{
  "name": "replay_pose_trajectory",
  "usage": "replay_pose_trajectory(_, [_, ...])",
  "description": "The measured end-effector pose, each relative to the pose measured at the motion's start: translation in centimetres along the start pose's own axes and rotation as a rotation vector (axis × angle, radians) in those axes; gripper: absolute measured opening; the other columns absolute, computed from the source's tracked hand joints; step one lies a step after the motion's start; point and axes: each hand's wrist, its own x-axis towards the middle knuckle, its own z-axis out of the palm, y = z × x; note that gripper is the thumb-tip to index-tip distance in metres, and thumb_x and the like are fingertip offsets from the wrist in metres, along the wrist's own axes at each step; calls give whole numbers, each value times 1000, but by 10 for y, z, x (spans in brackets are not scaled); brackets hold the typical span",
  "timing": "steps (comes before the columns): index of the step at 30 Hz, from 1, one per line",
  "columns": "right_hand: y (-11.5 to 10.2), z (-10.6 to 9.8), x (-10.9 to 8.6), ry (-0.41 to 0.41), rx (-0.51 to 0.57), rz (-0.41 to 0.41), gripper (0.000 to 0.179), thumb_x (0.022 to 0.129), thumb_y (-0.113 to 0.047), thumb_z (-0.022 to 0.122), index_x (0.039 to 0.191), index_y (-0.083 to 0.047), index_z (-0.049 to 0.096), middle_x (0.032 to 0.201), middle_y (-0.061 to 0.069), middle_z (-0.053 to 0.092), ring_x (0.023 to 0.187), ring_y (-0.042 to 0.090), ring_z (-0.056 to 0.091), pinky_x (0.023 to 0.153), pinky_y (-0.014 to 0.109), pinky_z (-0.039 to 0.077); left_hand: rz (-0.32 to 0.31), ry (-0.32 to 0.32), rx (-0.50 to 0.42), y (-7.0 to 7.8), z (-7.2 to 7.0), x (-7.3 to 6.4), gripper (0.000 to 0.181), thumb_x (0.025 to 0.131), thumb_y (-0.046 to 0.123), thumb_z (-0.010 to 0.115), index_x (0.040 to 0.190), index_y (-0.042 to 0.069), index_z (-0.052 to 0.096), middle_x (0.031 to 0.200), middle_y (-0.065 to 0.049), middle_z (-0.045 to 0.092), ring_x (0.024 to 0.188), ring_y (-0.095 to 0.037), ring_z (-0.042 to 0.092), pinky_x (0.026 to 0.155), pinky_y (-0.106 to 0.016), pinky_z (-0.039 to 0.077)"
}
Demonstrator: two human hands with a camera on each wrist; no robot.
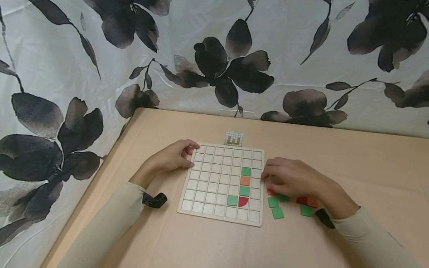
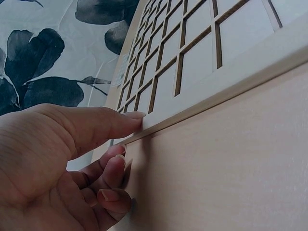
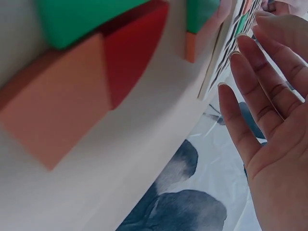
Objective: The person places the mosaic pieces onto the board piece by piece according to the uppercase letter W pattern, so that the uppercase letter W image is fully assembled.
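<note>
A white grid board (image 1: 211, 187) lies on the table with green tiles, an orange tile (image 1: 245, 181) and a red quarter-round tile (image 1: 243, 201) in its right-hand cells. My left hand (image 1: 173, 155) holds the board's left edge near the far corner. In the left wrist view its thumb (image 2: 110, 122) presses on the frame, other fingers curled beside it. Along the board's right edge is my right hand (image 1: 292, 177), its fingers loosely extended in the right wrist view and no tile visible in them. Loose green tiles (image 1: 278, 213) and red tiles (image 1: 302, 200) lie under and beside it.
A small pattern card (image 1: 234, 138) lies just beyond the board's far edge. The wooden table (image 1: 197, 259) meets a floral cloth (image 1: 231, 72) behind and at left. Loose orange (image 3: 62, 110) and red pieces (image 3: 134, 57) appear close up in the right wrist view.
</note>
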Motion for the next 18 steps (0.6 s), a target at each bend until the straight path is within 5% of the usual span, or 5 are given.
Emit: replay_pose_trajectory(18, [7, 7, -13, -38, -26, -5, 26, 86, -30, 81, 109, -23, 74, 102, -12, 60, 92, 8, 50, 80, 30, 48, -13, 3, -3, -1, 0, 1, 53, 88, 1, 76, 136, 4, 54, 106, -11, 48, 87, -22, 46, 77, -33, 41])
